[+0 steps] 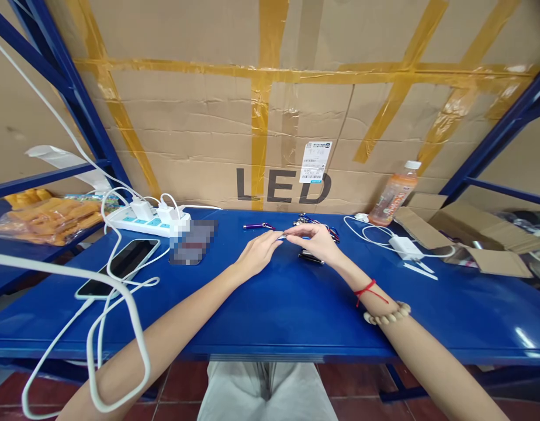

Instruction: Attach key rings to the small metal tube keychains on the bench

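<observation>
My left hand (pixel 258 253) and my right hand (pixel 316 240) meet over the middle of the blue table. Their fingertips pinch a small silvery piece (pixel 282 236) between them; most of it is hidden by the fingers, so its kind is unclear. Just beyond my left hand lies a slim purple metal tube with a strap (pixel 255 226), like a small penlight. Behind my right hand is a heap of small metal parts and coloured cords (pixel 331 229), partly covered. Below my right palm lies a dark, shiny pen-shaped tube (pixel 311 257).
At left are a white power strip (pixel 134 221) with chargers, a phone (pixel 121 266) and looping white cables (pixel 138 327), one crossing before my left arm. A drink bottle (pixel 393 196), white adapter (pixel 405 248) and open cardboard box (pixel 493 234) stand right. Cardboard (pixel 200 128) backs the table.
</observation>
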